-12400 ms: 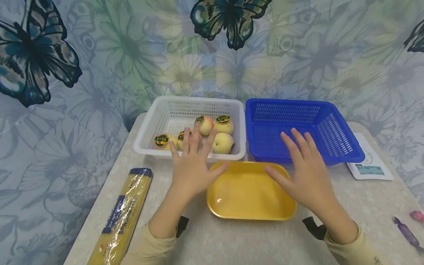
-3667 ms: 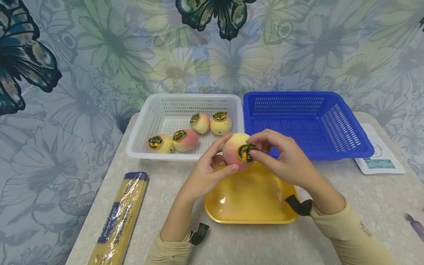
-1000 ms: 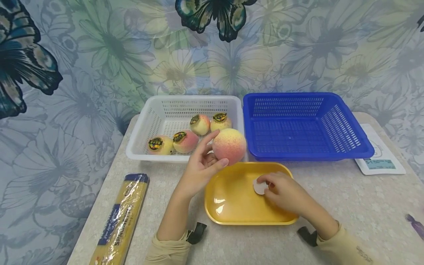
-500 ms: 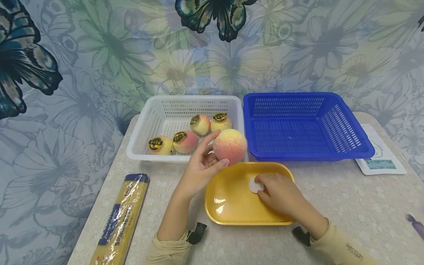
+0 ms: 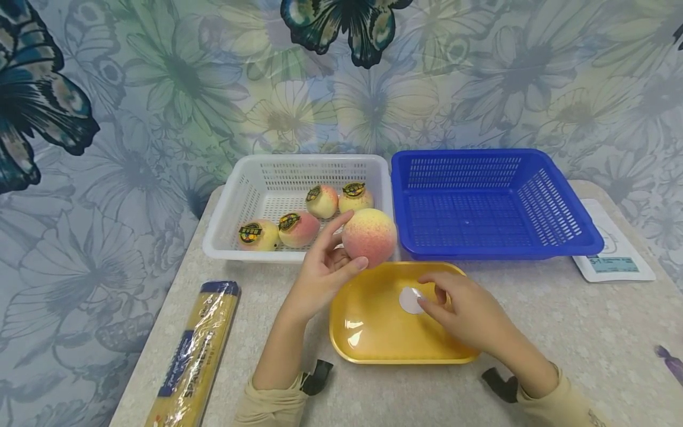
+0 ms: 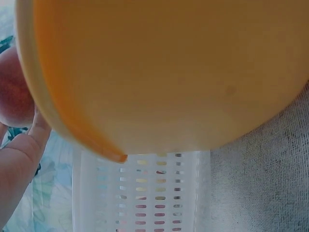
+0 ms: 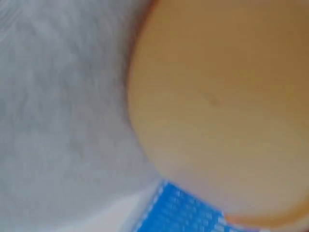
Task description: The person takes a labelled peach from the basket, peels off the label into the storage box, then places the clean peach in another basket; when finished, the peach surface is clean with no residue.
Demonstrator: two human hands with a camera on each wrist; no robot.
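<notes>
My left hand [image 5: 318, 276] holds a pink and yellow peach [image 5: 370, 237] above the back left of the yellow tray [image 5: 373, 353]; no label shows on the side facing me. In the left wrist view the peach [image 6: 14, 89] sits against the fingers at the left edge. Inside the tray lies a round white sticker [image 5: 409, 300], its printed face not visible. Over the tray's right part, my right hand [image 5: 464, 308] has thumb and forefinger apart, the thumb tip at the sticker's right edge; whether it touches, I cannot tell. The right hand is not seen in its wrist view.
Behind the tray stand a white basket [image 5: 299, 256] with several labelled peaches [image 5: 300, 231] and a blue basket [image 5: 496, 243]. A spaghetti pack [image 5: 194, 356] lies at left. A white packet [image 5: 613, 264] is at right, a purple-wrapped candy [image 5: 669, 363] at the right edge.
Earlier my right hand pinched the label on the peach, then set the white sticker in the tray. Since half a second ago it has let go and drawn slightly right. The left hand stays.
</notes>
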